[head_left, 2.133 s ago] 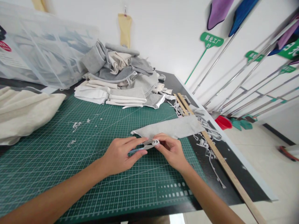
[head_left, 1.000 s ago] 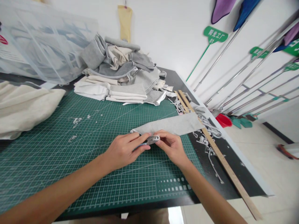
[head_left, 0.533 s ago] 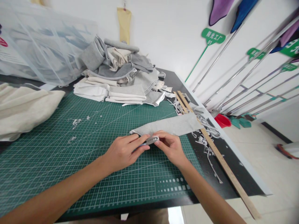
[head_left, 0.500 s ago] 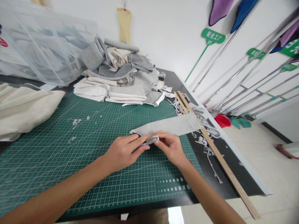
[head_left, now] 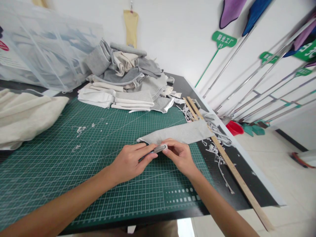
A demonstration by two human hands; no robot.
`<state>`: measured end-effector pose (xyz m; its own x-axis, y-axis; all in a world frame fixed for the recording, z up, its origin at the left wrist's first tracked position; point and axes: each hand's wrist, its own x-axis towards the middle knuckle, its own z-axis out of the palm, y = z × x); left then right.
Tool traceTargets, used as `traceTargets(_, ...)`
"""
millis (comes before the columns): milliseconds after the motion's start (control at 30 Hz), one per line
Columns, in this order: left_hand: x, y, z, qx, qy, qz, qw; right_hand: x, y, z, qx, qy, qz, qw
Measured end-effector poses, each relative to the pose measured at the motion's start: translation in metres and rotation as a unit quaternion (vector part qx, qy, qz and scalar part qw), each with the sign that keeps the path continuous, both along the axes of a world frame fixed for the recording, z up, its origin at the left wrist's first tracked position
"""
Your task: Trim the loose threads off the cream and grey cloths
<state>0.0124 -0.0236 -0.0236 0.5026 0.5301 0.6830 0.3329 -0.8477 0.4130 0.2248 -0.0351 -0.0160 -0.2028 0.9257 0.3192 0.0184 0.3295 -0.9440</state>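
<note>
- Grey cloth strip point(head_left: 184, 131) lies just beyond the hands, mostly on the green cutting mat point(head_left: 111, 197), its right end over the wooden slat point(head_left: 238, 177).
- Left hand point(head_left: 130, 161): narrow grip, thumb and fingers around small snips point(head_left: 158, 149), blades pointing right.
- Right hand point(head_left: 179, 154): thumb and fingertips pinch a pale curl of cloth point(head_left: 166, 147) at the blade tips.
- Fingers cover much of the curl; cannot tell whether it joins the strip.
- Handling, judged: strip light, soft and limp, dull surface unlikely to slip. Should sag if raised by one end; take it by both ends to keep it flat.
- Curl probably springy, apt to unroll under a loose pinch; best held from its right side, clear of the metal.
- Snips look stiff and light; hold behind the blades.
</note>
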Motion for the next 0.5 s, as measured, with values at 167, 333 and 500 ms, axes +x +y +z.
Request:
traceTargets(167,-0.0010,0.0001,0.0013,-0.013,-0.011,-0.008,1.000,0.0008,0.0005,-0.0007,-0.002,0.005,0.001,1.000)
traceTargets(333,-0.0001,0.0010,0.0002,-0.018,-0.013,-0.013,1.000,0.0018,0.0002,0.0003,-0.007,0.005,-0.002,1.000)
traceTargets(500,0.0003,0.0024,-0.0022,-0.010,-0.019,-0.007,1.000,0.0016,-0.0002,0.0013,-0.003,0.000,-0.002,1.000)
